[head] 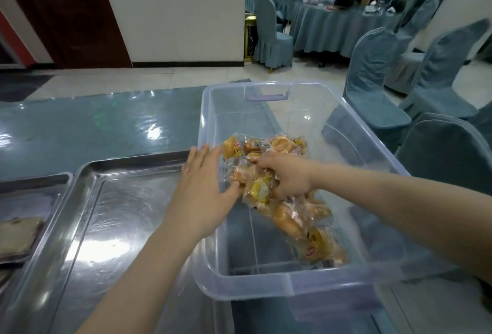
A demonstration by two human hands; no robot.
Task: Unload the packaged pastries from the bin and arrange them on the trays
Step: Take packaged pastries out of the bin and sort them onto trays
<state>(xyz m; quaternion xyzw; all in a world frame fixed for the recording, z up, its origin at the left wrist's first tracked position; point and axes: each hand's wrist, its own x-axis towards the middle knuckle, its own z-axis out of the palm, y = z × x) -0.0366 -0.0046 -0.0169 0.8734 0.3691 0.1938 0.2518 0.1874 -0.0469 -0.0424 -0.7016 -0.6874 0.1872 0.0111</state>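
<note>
The packaged pastries point(282, 190) are all in a loose heap inside the clear plastic bin point(269, 284), golden little cakes in see-through wrappers with yellow labels, piled toward the left wall and trailing down to the near end. Rest of the bin floor is bare. My right hand point(286, 178) is down in the pile, fingers curled round a couple of the packs in the middle. My left hand point(203, 187) is flat and spread out, fingers straight, lying over the bin's left rim with the thumb touching the pile's edge, not gripping anything.

Just left of the bin is a big steel tray point(87, 227), nothing on it. Another tray point(32, 182) sits further left with something flat and brownish in it, can't tell what. Everything's on a glass-topped table point(80, 123), with chairs in blue-grey covers point(372, 80) off to the right.
</note>
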